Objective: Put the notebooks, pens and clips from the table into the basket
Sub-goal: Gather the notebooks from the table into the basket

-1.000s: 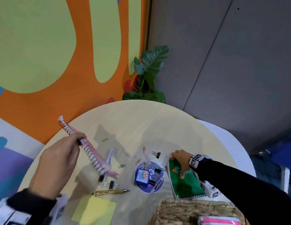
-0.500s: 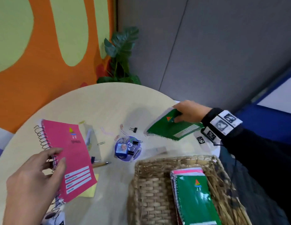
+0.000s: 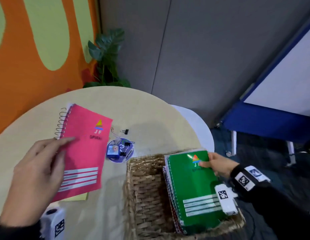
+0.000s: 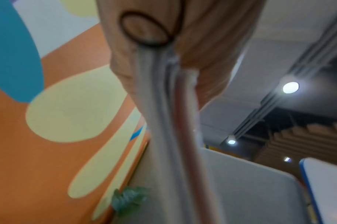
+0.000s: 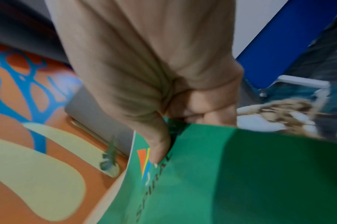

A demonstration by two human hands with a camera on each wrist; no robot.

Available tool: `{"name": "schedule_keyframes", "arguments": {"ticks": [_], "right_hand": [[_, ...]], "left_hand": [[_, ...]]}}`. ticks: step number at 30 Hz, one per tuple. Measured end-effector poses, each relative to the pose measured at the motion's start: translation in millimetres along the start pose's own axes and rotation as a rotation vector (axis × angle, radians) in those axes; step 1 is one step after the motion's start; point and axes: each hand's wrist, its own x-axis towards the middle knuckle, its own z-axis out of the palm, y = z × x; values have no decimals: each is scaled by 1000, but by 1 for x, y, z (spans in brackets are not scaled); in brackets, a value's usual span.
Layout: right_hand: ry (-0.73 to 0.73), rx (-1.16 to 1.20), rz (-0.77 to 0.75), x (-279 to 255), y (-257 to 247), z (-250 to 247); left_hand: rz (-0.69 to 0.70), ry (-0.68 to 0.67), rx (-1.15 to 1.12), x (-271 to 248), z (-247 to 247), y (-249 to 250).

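1. Notebooks first: the head view shows two in hand, a pink notebook over the table and a green notebook over the basket.
2. Left hand pinches the pink one's spiral edge, fingers on the cover.
3. Only the right wrist view shows the right hand thumb on the green cover, fingers curled beneath.
4. More notebooks are stacked beneath in the basket; I can't count them.
5. One loose binder clip lies on the table.
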Motion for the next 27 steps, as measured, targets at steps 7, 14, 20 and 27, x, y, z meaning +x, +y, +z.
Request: {"name": "schedule_keyframes", "arguments": {"ticks": [7,14,20,27], "right_hand": [[145,-706,162,38,58,15],[-196,72,-285,-34,-18,43],[-210,550,-366,-64,-35,50],[-151,495,-222,-69,4,16]], "left_hand": [[-22,-142,-362,-13,2,72],[-26,-253,-615,-31,59,112],[-31,-285,-721,-41,104,140],[-54,-643,-570,-42,109,109]]}}
